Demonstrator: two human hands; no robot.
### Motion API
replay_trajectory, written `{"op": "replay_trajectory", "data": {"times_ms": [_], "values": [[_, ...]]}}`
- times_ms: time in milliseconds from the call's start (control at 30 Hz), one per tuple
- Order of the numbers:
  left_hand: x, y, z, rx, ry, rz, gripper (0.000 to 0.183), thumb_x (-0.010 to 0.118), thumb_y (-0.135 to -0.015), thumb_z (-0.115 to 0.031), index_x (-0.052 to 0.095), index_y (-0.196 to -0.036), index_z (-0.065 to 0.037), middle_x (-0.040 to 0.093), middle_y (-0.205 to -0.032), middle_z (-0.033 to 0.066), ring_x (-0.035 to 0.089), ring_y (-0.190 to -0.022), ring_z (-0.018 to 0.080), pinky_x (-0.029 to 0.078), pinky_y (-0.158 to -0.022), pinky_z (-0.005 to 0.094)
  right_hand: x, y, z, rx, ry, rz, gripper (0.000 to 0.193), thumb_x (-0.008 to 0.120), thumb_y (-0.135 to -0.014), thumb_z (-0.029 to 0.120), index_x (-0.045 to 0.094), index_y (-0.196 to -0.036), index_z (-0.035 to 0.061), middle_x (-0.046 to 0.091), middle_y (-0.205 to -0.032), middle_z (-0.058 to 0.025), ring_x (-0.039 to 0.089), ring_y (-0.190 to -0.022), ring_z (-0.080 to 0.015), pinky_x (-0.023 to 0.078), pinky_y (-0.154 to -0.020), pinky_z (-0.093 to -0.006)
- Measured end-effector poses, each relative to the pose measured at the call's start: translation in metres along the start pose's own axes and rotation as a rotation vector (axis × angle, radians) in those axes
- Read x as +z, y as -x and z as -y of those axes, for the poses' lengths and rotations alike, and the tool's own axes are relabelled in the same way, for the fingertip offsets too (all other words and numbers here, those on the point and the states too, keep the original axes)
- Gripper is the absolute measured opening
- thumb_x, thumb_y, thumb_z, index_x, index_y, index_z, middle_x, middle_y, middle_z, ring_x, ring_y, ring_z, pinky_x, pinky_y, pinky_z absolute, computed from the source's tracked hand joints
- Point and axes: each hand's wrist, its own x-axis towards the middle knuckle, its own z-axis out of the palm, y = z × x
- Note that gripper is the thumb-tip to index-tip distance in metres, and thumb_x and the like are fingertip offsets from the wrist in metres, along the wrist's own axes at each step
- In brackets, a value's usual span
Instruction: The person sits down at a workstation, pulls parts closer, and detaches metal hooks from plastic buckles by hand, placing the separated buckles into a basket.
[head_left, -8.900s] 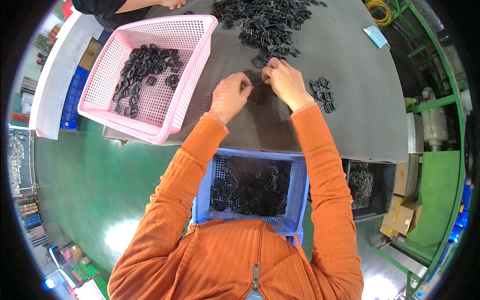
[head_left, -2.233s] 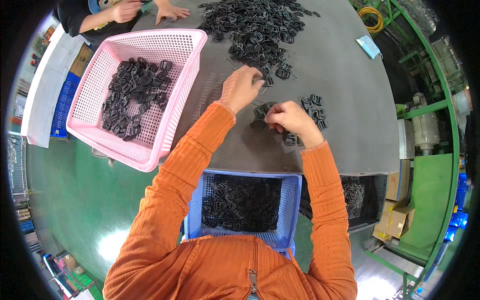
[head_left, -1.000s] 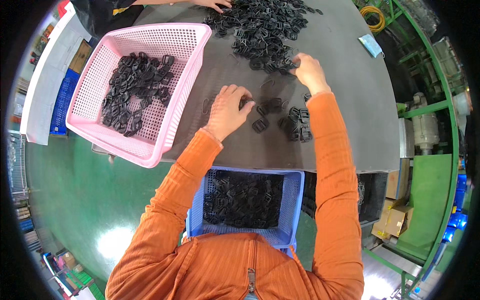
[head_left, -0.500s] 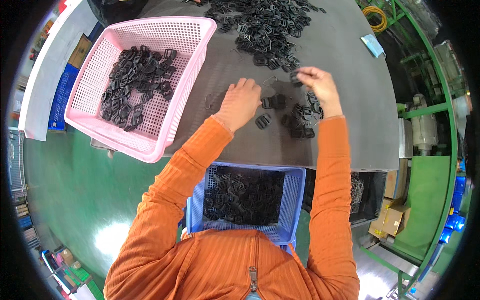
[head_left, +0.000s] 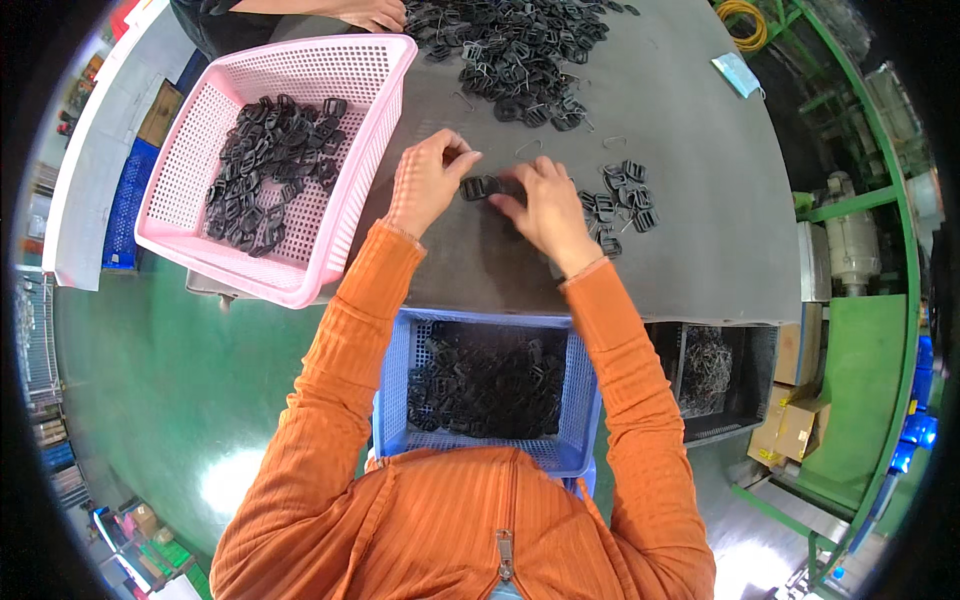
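A pair of black plastic buckles (head_left: pixel 473 189) lies between my hands over the grey table. My right hand (head_left: pixel 552 212) is closed at the right end of them, thumb below and fingertips above. Just up and left of the buckles, my left hand (head_left: pixel 425 182) is curled with thumb and forefinger together; whatever is in that pinch is hidden or too small to make out. Right of my right hand lies a small group of black buckles (head_left: pixel 627 190). Thin bent wire hooks (head_left: pixel 529 147) rest beyond my hands. A large pile of black buckles (head_left: pixel 520 55) covers the far table.
A pink basket (head_left: pixel 345 225) with black buckles stands at the left. Below the table's near edge is a blue basket (head_left: pixel 393 385) of black pieces, with a dark bin (head_left: pixel 730 425) beside it. Another person's hand (head_left: pixel 375 14) rests at the far left; a blue mask (head_left: pixel 737 75) lies far right.
My right hand has come left and nearer, from above the small group to the buckles. My left hand has shifted left and slightly farther away. Another person's hand and forearm have come into view.
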Motion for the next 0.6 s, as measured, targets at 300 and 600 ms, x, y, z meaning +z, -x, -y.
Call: {"op": "replay_trajectory", "data": {"times_ms": [300,600], "values": [[-0.003,0.035,0.013,-0.027,-0.232,-0.105,0.016,0.067,-0.079,-0.019,0.060,-0.078,-0.004,0.061,-0.076,0.0100,0.058,-0.076,0.0280,0.046,-0.068,0.0390,0.029,0.018,0.025,-0.030,0.117,-0.179,0.041,0.074,-0.068,0.035,0.064,-0.102,0.0143,0.050,-0.102,-0.0089,0.047,-0.097,-0.0293,0.038,-0.079,-0.0416],[-0.016,0.055,0.020,0.252,-0.378,-0.203,0.014,0.066,-0.079,-0.014,0.060,-0.080,-0.001,0.060,-0.080,0.0106,0.055,-0.075,0.0275,0.044,-0.069,0.0368,0.016,0.049,0.040,-0.068,0.034,-0.181,0.042,0.072,-0.071,0.031,0.060,-0.107,0.0125,0.047,-0.116,-0.0123,0.043,-0.112,-0.0345,0.035,-0.091,-0.0470]]}}
